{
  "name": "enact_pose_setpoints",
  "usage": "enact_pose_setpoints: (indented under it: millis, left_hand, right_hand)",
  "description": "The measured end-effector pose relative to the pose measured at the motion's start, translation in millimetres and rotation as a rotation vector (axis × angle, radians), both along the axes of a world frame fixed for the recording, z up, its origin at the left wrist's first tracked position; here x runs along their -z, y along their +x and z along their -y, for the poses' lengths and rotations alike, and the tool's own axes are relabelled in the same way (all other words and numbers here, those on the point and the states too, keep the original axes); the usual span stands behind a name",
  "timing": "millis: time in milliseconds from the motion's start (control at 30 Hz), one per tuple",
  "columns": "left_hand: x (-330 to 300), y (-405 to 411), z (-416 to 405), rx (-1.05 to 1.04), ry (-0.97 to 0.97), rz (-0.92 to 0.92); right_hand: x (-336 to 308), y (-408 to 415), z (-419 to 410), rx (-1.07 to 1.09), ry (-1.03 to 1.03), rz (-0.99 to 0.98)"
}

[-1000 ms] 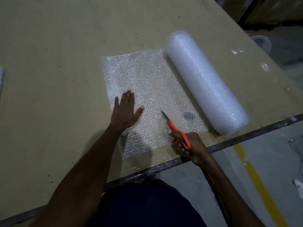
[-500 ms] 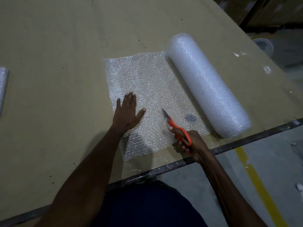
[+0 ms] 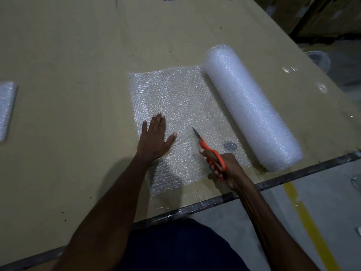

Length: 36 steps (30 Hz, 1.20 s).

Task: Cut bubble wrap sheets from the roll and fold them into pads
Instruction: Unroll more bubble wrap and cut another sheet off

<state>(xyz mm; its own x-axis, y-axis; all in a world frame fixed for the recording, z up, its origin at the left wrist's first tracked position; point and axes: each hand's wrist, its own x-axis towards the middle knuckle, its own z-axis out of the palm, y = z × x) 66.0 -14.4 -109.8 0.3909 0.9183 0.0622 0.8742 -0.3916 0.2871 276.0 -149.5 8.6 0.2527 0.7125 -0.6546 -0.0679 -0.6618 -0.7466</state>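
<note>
A thick roll of bubble wrap (image 3: 252, 106) lies on the cardboard-covered table (image 3: 68, 55), with a sheet of bubble wrap (image 3: 175, 94) unrolled from it toward the left. My left hand (image 3: 155, 138) presses flat on the sheet's near left part, fingers straight. My right hand (image 3: 224, 169) grips orange-handled scissors (image 3: 210, 150) over the sheet near its front edge. The blades point away from me and look nearly closed.
A folded bubble wrap pad (image 3: 6, 110) lies at the table's far left edge. The table's dark metal front rim (image 3: 293, 175) runs diagonally by my right arm. Beyond it is concrete floor with a yellow line (image 3: 310, 225). A clear plastic tub (image 3: 318, 59) stands off the table at right.
The scissors and my right hand have moved a little farther into the sheet, away from me. My left hand stays pressed on the sheet.
</note>
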Motion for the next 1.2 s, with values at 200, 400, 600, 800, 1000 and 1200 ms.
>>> enact_pose_setpoints:
  millis: [200, 400, 600, 800, 1000, 1200]
  left_hand:
    - [-2, 0, 0, -0.004, -0.010, -0.009]
    - [-2, 1, 1, -0.006, -0.003, -0.013]
    - [-2, 0, 1, -0.002, -0.006, -0.011]
    - [-3, 0, 1, -0.018, -0.029, -0.004]
    - [-4, 0, 2, -0.018, -0.042, 0.001]
    - [-6, -3, 2, -0.007, -0.041, -0.016]
  right_hand:
    - [4, 4, 7, -0.005, -0.019, -0.001]
    - [0, 2, 1, -0.011, -0.016, 0.034]
    - [6, 1, 2, -0.012, -0.020, 0.046]
    - [5, 1, 7, 0.001, -0.014, 0.037]
    - [3, -4, -7, -0.004, -0.007, 0.056]
    - [6, 1, 2, -0.009, -0.014, 0.042]
